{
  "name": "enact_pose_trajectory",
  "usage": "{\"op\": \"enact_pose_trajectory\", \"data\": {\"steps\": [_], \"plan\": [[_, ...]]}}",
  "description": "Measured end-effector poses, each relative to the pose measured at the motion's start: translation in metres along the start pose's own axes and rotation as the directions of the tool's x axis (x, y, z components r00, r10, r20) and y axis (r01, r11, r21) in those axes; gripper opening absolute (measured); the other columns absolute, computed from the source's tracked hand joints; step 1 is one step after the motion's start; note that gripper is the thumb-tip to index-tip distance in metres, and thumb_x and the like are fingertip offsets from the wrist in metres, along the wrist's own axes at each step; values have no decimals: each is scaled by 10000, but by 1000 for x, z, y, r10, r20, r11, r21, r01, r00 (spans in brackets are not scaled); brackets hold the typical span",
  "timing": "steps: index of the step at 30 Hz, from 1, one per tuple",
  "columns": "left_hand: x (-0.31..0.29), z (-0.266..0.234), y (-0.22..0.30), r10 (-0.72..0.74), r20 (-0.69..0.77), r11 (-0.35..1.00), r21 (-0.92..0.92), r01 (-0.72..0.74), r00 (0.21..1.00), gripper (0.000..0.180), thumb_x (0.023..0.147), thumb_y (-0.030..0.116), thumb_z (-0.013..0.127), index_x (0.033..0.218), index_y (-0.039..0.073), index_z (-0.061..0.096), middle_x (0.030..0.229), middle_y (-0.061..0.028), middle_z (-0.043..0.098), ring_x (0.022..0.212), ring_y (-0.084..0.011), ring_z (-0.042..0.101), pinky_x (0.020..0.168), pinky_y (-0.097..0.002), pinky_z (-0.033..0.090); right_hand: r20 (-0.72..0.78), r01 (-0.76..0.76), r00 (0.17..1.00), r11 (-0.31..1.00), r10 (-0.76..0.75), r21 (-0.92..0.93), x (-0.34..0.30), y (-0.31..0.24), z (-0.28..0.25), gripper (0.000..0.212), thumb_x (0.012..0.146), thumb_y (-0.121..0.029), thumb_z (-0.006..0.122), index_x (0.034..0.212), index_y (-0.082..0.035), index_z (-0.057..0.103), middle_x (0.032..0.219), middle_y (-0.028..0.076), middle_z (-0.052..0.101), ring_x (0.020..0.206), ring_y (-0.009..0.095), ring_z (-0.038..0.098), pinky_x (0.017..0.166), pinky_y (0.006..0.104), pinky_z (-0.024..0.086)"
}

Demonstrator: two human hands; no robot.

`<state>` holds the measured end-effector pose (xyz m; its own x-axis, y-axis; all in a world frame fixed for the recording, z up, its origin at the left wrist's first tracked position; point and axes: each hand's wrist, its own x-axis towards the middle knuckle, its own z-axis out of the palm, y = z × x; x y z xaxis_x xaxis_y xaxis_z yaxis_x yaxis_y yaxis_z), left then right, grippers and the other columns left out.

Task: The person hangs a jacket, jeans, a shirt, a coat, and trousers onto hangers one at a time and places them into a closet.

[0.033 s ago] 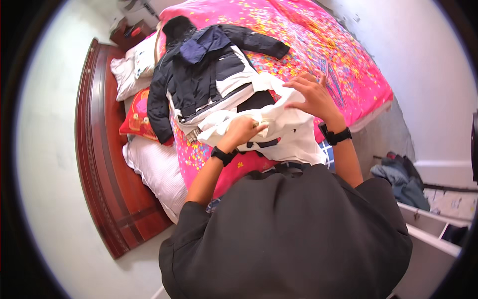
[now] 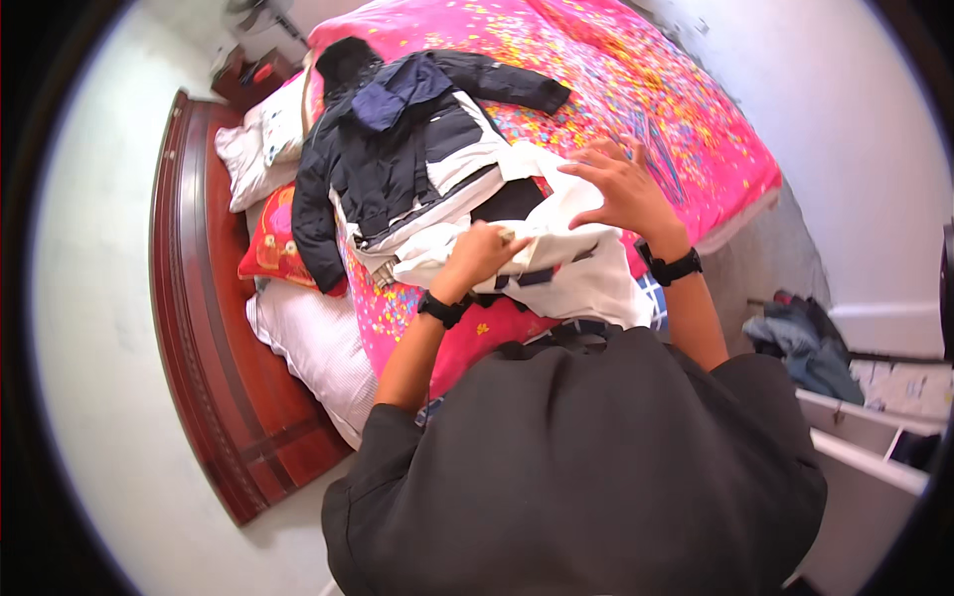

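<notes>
A rumpled white garment (image 2: 586, 288) with dark patches lies across the near part of the bed, in front of me. My left hand (image 2: 482, 256) is closed on a fold of it, thumb pointing right. Above its right side hovers my right hand (image 2: 628, 194), fingers curved and apart, with the thumb close to the cloth; whether it touches cannot be made out. Just beyond lies a black and white hooded jacket (image 2: 388, 179), sleeves spread, its lower hem beside the white garment. A navy cloth piece (image 2: 397, 91) rests on the jacket's upper part.
The bed has a pink floral cover (image 2: 636, 89). Pillows, one a red cushion (image 2: 270, 243), line the left side by a dark red wooden headboard (image 2: 224, 328). At the right, bluish clothes (image 2: 805, 343) lie in a heap beside a white open-topped unit (image 2: 865, 442).
The white garment's front fold has shifted, and a dark patch near my left hand now shows differently. Both hands stay nearly in place; the view has tilted slightly.
</notes>
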<state>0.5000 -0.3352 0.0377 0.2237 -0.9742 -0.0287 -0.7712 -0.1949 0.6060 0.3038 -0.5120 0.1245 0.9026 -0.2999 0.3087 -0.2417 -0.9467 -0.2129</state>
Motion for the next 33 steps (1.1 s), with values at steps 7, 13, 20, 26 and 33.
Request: {"op": "enact_pose_trajectory", "data": {"steps": [7, 13, 20, 26, 33], "plan": [[-22, -88, 72, 280, -71, 954, -89, -285, 957, 312, 778, 279, 783, 777, -6, 657, 687, -117, 624, 524, -212, 566, 514, -334, 437, -226, -305, 931, 951, 287, -47, -57, -53, 19, 394, 684, -300, 783, 985, -97, 632, 966, 76, 646, 956, 250, 623, 819, 404, 481], [-48, -69, 42, 634, -163, 773, 167, -612, 756, 590, 679, 386, 823, 1115, 34, 638, 1026, -172, 637, 970, -380, 596, 853, -428, 461, -570, -536, 684, 844, 455, 30, -171, -143, 12, 304, 630, -323, 783, 752, -107, 606, 648, 59, 583, 643, 269, 617, 568, 393, 464], [-86, -26, 81, 945, -210, 285, 149, -947, 251, 478, 825, 369, 739, 628, 39, 453, 538, -122, 372, 455, -327, 429, 425, -428, 309, -519, -826, 180, 415, 836, 382, -335, -287, 18, 360, 758, -429, 729, 772, -83, 629, 695, 124, 627, 659, 338, 626, 585, 402, 487], [-144, 52, 200, 963, 265, 141, -333, -932, 51, 463, 691, 258, 850, 571, 38, 461, 523, -142, 462, 436, -312, 441, 440, -413, 306, 32, -716, -196, -165, 980, 678, -429, -425, 61, 518, 841, -547, 660, 881, -30, 683, 694, 121, 643, 678, 266, 642, 610, 379, 481], [-308, 130, 285, 665, 577, 171, -736, -654, -475, 227, 850, 181, 727, 1006, 18, 698, 838, -212, 687, 748, -338, 693, 651, -359, 533, 544, -402, -448, -703, 710, 587, -497, -623, 135, 582, 806, -598, 674, 891, -23, 685, 717, 43, 635, 645, 170, 567, 620, 320, 456]]}}
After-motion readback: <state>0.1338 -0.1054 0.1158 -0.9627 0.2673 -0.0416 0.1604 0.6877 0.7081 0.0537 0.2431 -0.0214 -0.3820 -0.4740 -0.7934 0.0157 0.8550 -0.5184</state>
